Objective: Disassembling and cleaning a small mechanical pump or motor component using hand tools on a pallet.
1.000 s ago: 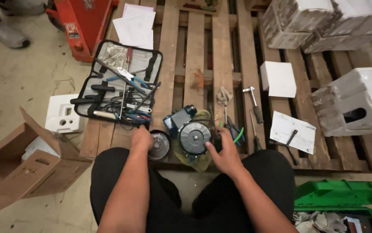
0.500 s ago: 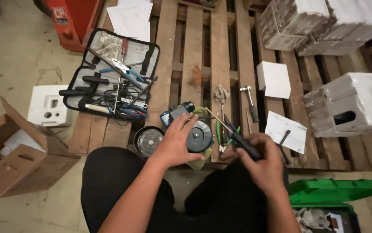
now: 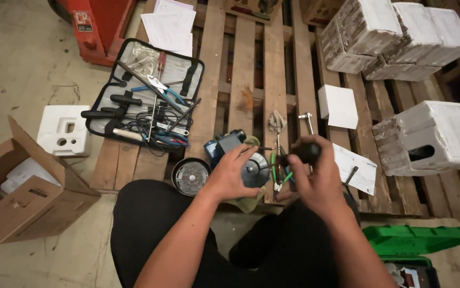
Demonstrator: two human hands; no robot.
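Note:
A small blue electric motor (image 3: 224, 145) with a round grey finned end (image 3: 256, 169) lies on a yellow-green cloth at the pallet's near edge. My left hand (image 3: 232, 172) rests on the round grey end, fingers spread over it. My right hand (image 3: 315, 173) grips the black handle of a screwdriver (image 3: 300, 153), whose shaft points left toward the motor. A round black fan cover (image 3: 190, 176) lies just left of the motor.
An open tool pouch (image 3: 146, 101) with pliers and drivers lies at the left of the wooden pallet (image 3: 240, 69). A ratchet (image 3: 307, 118), pliers (image 3: 277, 121), papers and white foam blocks (image 3: 432, 136) are to the right. A cardboard box (image 3: 22, 197), green case (image 3: 422, 240) and red pallet jack (image 3: 94, 26) stand around.
My left hand moved from the fan cover onto the motor's grey end. My right hand picked up the black-handled screwdriver and raised it beside the motor.

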